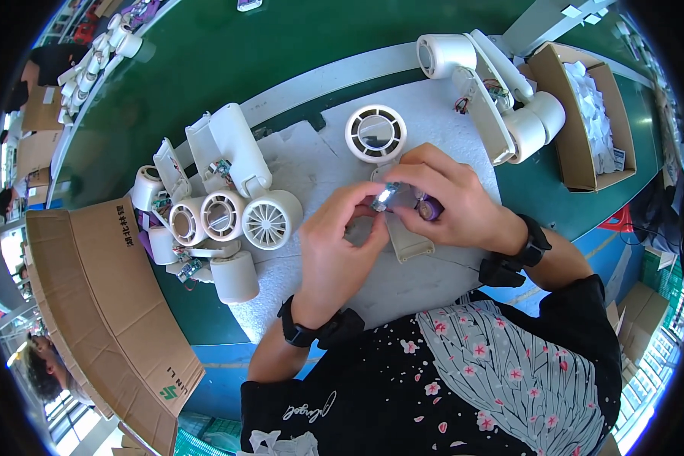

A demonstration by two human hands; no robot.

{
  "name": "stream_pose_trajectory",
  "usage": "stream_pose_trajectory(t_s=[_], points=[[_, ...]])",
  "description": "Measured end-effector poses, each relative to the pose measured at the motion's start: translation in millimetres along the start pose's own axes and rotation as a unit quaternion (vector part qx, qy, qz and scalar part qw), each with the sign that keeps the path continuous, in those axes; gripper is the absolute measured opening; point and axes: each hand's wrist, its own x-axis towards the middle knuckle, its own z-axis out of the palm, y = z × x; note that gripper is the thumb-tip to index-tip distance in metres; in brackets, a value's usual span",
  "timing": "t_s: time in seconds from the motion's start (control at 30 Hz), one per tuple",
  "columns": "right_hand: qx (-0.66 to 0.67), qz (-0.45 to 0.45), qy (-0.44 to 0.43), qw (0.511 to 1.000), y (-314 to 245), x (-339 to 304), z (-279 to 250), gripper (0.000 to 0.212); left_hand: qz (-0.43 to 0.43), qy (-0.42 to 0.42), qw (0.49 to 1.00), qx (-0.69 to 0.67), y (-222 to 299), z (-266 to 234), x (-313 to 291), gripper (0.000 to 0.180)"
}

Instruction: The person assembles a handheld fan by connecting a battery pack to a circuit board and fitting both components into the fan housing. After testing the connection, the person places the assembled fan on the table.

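My left hand (338, 235) pinches the edge of a small circuit board (385, 196) between thumb and forefinger. Curled from the other side, my right hand (463, 201) grips a purple cylindrical battery (430, 208), its fingertips close to the board. Whether the two parts are wired together is hidden by the fingers. Beneath both hands lies an opened white handheld fan shell, its round grille (375, 134) beyond my fingers and its hollow handle (409, 242) showing below them.
A pale foam sheet (296, 156) covers part of the green table (342, 38). Several opened white fans (272, 219) with exposed boards crowd the left. More fan bodies (524, 137) lie at the right, beside a carton of white pieces (577, 121). A large cardboard box (114, 304) stands left.
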Motion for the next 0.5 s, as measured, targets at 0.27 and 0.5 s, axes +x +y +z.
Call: stream_pose_trajectory(t_s=[0.27,0.5], points=[[-0.014,0.009,-0.007,1.0,-0.7,-4.8,1.9,0.04,-0.005,-0.056,0.998,0.02,-1.0,-9.2,-1.6,0.041],[-0.026,0.005,0.013,1.0,-2.8,-3.9,3.4,0.041,0.018,-0.036,0.999,0.034,-5.2,-10.3,-2.9,0.036]])
